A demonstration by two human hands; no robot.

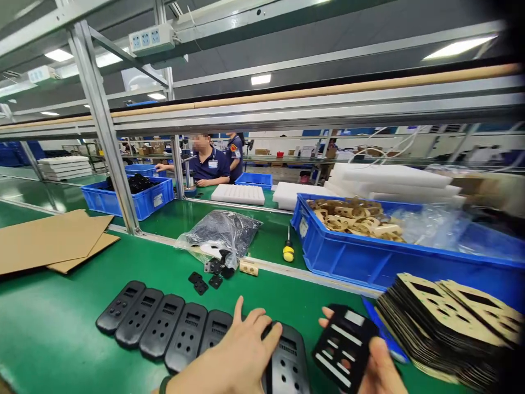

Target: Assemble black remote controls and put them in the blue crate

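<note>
Several black plastic housings with round holes lie in a row on the green table. My left hand rests over the right part of this row, its fingers spread apart, partly covering the housings beneath. The rightmost housing shows just right of that hand. My right hand holds a flat black panel with white strips and cut-outs, tilted above the table, thumb at its right edge and fingertips at its upper left. A stack of tan and black panels stands to the right of it.
Small black pads lie before a clear plastic bag. Behind are a yellow screwdriver, a blue bin of tan parts and a metal post. Cardboard sheets lie left. A person sits across the table.
</note>
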